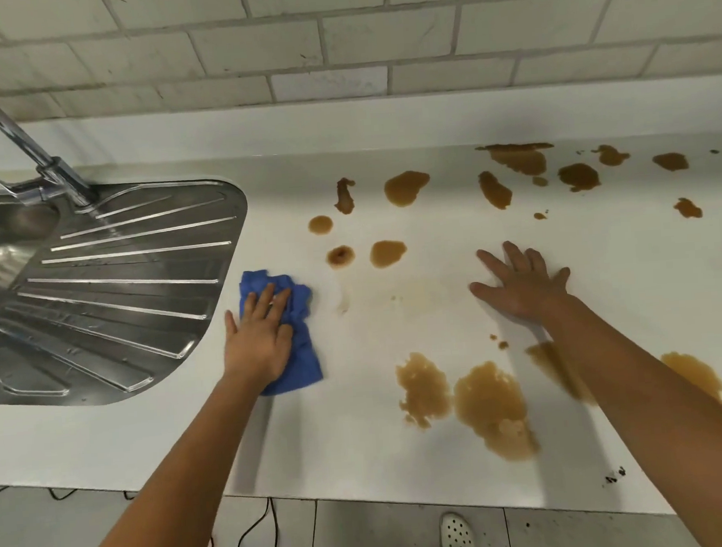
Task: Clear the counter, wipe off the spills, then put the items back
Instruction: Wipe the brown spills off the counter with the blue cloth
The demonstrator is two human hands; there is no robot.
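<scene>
Blue cloth [288, 321] flat under left hand [259, 338], right hand [522, 285] spread on worktop [362, 435], grasping nothing. Sweep w/ overlapping passes thru brown spills [488, 405], refold often.

Bare counter [396, 313] open between left fingers [267, 301] and right fingers [512, 258]; brown spills [387, 252] just beyond; drainboard [136, 267] edge blocks left of left fingers.

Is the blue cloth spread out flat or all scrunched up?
Scrunched up. The blue cloth lies in bunched folds under the left hand, which presses it on the counter.
</scene>
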